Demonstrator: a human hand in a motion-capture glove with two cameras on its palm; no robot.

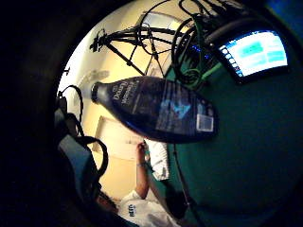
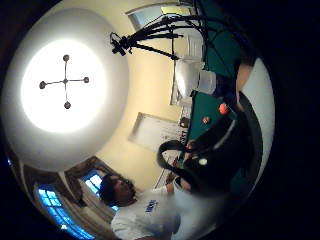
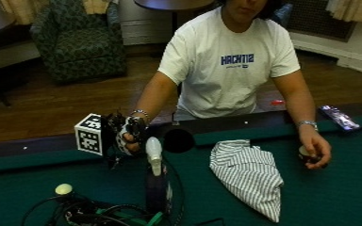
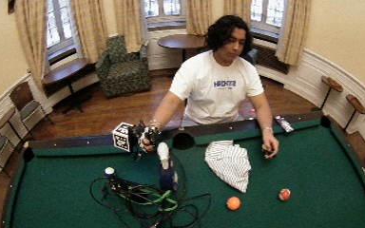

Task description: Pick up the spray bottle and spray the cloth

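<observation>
A spray bottle (image 3: 156, 186) with a dark blue body and a white trigger head (image 3: 152, 151) stands upright on the green felt (image 3: 332, 197). My gloved right hand (image 3: 129, 136) hovers just beside the head, on the side away from the cloth, with fingers loosely curled and a small gap to the bottle. In the little finger side palm view the bottle (image 1: 156, 111) lies close across the palm. A striped white cloth (image 3: 250, 174) lies crumpled on the felt to the right of the bottle. The bare left hand (image 3: 313, 151) rests on the felt beyond the cloth.
A tangle of black and green cables (image 3: 105, 212) lies at the bottle's base, with a white ball (image 3: 63, 189) beside it. A side pocket (image 3: 178, 140) opens in the rail near my hand. Two orange balls (image 4: 233, 203) (image 4: 284, 194) sit past the cloth. A lit tablet (image 1: 255, 52) lies nearby.
</observation>
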